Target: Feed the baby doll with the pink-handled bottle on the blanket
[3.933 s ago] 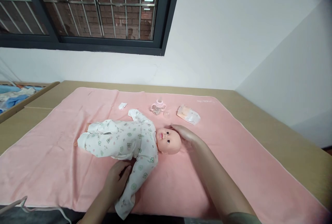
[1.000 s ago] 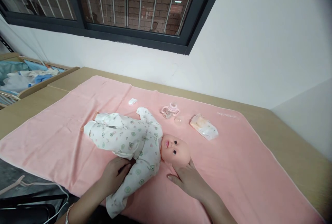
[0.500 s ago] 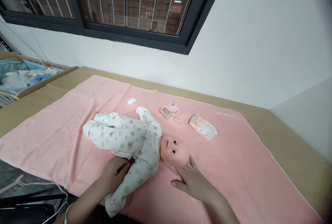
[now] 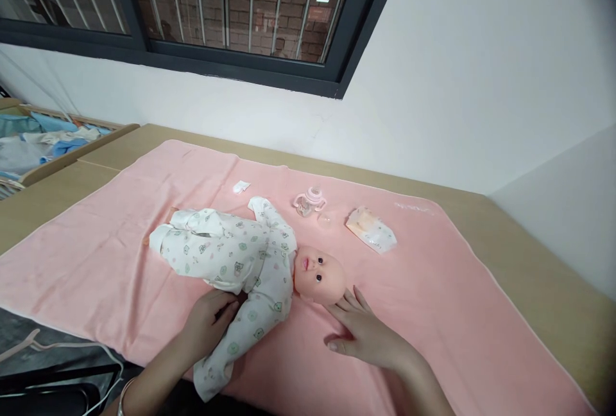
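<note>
Fingers (image 4: 347, 305) of the right hand (image 4: 366, 336) lie spread and flat, grasping nothing, tips just under the head of the plastic baby doll in a white printed romper (image 4: 240, 255).

The left hand (image 4: 206, 323) rests loosely curled against the doll's near sleeve, gripping nothing. The doll lies on its back on the pink towel (image 4: 433, 287) covering the wooden bench (image 4: 539, 255). Beyond it sit a small pink handled baby bottle (image 4: 309, 199) and a crinkled wipes packet (image 4: 370, 228).
</note>
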The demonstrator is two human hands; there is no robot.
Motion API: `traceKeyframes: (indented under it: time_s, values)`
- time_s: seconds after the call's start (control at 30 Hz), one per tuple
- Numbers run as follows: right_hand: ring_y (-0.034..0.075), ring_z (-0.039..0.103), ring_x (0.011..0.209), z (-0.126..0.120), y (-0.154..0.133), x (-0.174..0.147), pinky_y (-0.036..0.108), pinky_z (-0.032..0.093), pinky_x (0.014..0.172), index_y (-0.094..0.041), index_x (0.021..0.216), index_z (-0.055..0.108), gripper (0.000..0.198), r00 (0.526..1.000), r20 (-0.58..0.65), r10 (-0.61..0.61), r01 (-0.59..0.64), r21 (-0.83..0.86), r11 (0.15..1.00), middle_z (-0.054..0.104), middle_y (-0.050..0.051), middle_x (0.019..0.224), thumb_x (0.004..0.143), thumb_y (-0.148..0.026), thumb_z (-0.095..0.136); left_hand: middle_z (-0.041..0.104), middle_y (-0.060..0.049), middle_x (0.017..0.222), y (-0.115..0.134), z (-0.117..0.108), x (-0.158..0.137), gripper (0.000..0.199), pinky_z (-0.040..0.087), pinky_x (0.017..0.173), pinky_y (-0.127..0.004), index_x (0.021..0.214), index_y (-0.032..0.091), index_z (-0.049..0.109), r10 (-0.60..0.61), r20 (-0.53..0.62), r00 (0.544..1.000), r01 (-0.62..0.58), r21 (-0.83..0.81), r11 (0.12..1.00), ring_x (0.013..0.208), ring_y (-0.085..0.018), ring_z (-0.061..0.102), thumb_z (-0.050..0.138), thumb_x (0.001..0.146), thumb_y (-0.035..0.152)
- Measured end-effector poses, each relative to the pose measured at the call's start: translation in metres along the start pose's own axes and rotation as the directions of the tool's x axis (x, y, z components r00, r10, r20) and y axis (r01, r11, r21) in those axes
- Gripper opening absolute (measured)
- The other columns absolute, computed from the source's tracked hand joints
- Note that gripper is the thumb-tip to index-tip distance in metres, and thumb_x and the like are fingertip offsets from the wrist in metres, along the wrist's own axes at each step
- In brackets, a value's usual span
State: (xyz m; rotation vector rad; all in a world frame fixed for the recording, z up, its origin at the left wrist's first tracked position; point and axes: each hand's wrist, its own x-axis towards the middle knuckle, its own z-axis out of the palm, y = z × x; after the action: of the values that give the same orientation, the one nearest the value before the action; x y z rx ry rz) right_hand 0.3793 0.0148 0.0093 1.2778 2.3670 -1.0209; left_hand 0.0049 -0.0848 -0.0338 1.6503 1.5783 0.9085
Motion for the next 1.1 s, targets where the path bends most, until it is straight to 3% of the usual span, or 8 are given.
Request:
traceKeyframes:
  time_s: [0.57,0.73,0.9,1.0,1.1]
  values:
    - [0.043,0.004,0.174,0.0,-0.008,0.002,0.074,-0.009,0.136,-0.044,0.173,0.035,0.086,1.0,-0.011,0.01,-0.01,0.0,1.0,0.026,-0.002,0.183,0.094,-0.05,0.067,0.083,-0.007,0.105,0.001,0.0,0.001,0.034,0.057,0.088,-0.038,0.099,0.024,0.081,-0.012,-0.006,1.0,0.012,-0.009,1.0,0.099,-0.028,0.076,0.051,0.106,0.038]
    - [0.041,0.006,0.174,0.0,-0.006,0.001,0.073,-0.011,0.136,-0.04,0.174,0.036,0.085,1.0,-0.014,0.004,-0.004,-0.017,1.0,0.026,0.002,0.183,0.094,-0.048,0.066,0.083,-0.006,0.107,0.001,0.0,0.001,0.034,0.057,0.089,-0.038,0.1,0.024,0.081,-0.007,0.001,1.0,0.007,-0.015,1.0,0.1,-0.028,0.075,0.051,0.107,0.038]
    - [0.037,0.008,0.175,-0.001,0.006,0.001,0.071,-0.009,0.137,-0.04,0.174,0.035,0.082,0.998,-0.025,-0.056,0.057,0.02,0.998,0.028,0.003,0.182,0.1,-0.059,0.063,0.083,-0.007,0.106,-0.001,0.0,0.001,0.034,0.056,0.089,-0.038,0.101,0.023,0.081,-0.004,-0.001,1.0,0.004,-0.007,1.0,0.1,-0.028,0.075,0.05,0.107,0.038]
    - [0.036,0.015,0.174,-0.005,0.01,0.0,0.071,-0.006,0.138,-0.041,0.171,0.042,0.074,0.992,-0.078,-0.097,0.103,0.07,0.992,0.036,0.004,0.179,0.103,-0.068,0.056,0.083,-0.009,0.105,-0.003,0.0,0.002,0.037,0.056,0.089,-0.039,0.099,0.022,0.081,-0.011,0.011,1.0,0.011,0.011,1.0,0.099,-0.028,0.074,0.049,0.107,0.039]
    - [0.036,0.033,0.169,-0.009,0.015,0.0,0.068,0.005,0.14,-0.036,0.163,0.057,0.067,0.969,-0.205,-0.139,0.173,0.161,0.972,0.047,0.008,0.173,0.105,-0.069,0.053,0.082,-0.009,0.104,-0.004,-0.001,0.002,0.039,0.055,0.087,-0.04,0.097,0.022,0.08,-0.02,0.021,1.0,0.019,0.042,0.999,0.098,-0.029,0.074,0.048,0.107,0.041]
